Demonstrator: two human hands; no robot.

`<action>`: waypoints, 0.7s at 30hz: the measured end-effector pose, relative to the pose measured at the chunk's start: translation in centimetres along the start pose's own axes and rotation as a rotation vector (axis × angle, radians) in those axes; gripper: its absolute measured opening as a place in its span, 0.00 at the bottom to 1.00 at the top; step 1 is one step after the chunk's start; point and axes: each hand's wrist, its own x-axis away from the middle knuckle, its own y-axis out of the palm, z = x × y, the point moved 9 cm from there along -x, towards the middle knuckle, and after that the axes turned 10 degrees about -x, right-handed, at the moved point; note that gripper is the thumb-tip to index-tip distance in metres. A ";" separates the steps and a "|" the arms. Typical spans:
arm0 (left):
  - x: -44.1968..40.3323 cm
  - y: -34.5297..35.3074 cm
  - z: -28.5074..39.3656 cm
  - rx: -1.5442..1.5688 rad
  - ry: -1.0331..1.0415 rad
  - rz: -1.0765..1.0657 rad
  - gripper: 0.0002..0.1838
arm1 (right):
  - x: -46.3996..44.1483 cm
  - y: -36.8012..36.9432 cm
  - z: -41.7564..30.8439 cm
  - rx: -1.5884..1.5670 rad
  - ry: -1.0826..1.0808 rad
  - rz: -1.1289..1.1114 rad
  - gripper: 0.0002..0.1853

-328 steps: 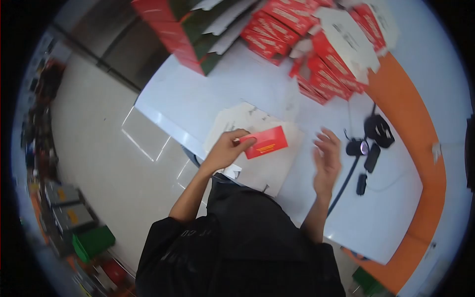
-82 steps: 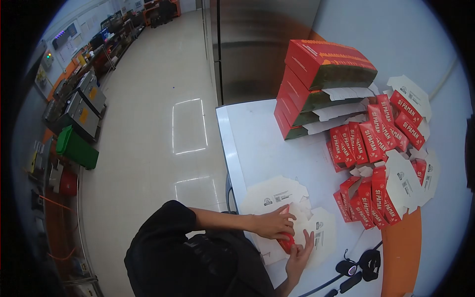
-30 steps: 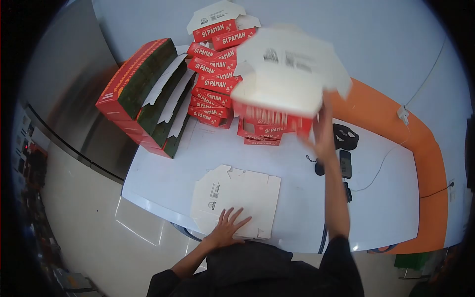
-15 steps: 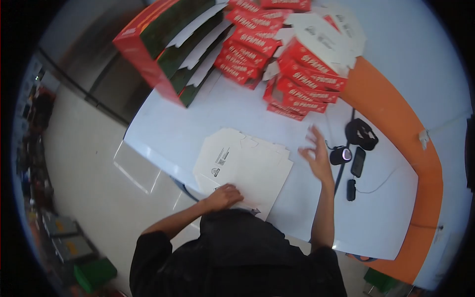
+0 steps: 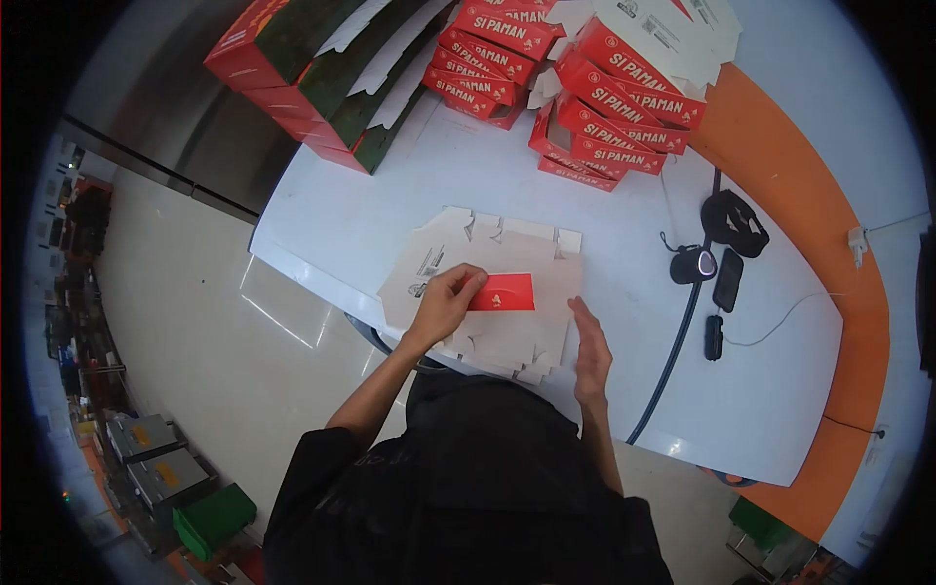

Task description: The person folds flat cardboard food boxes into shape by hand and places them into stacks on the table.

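A stack of flat, pale cardboard box blanks (image 5: 526, 239) lies on the white table in front of me. Across its middle shows a red panel (image 5: 512, 292) with a small white print, apparently a folded-up flap of the top blank. My left hand (image 5: 448, 304) pinches the left end of this red panel between thumb and fingers. At the right edge of the blanks, my right hand (image 5: 591, 353) stands on its side with fingers stretched out, holding nothing. Whether it touches the cardboard edge I cannot tell.
Stacks of red folded boxes (image 5: 614, 107) and more red boxes (image 5: 487, 63) stand at the back. Large red-and-green boxes (image 5: 336, 127) are at the back left. On the right lie a black strap (image 5: 736, 226), a round black device (image 5: 690, 263), a phone (image 5: 727, 280) and cables.
My left hand has moved up and right, and the red panel now shows in it. My right hand has come down and left to the edge of the blanks.
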 end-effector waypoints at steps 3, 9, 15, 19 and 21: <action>0.4 1.1 1.2 -0.055 0.136 -0.028 0.10 | -1.2 1.0 0.3 0.465 -0.037 -0.043 0.17; 1.9 4.6 3.6 -0.197 0.397 -0.050 0.08 | -2.5 5.3 2.8 0.832 -0.192 -0.248 0.15; 2.1 3.2 2.8 -0.207 0.409 0.115 0.09 | -2.3 3.8 3.5 0.265 0.181 -0.009 0.25; 1.7 2.6 1.7 -0.131 0.269 0.028 0.09 | -2.5 0.6 3.8 0.600 0.048 -0.192 0.22; 1.7 3.3 1.4 -0.177 0.287 -0.009 0.09 | -2.0 -1.2 5.0 0.675 0.023 -0.236 0.21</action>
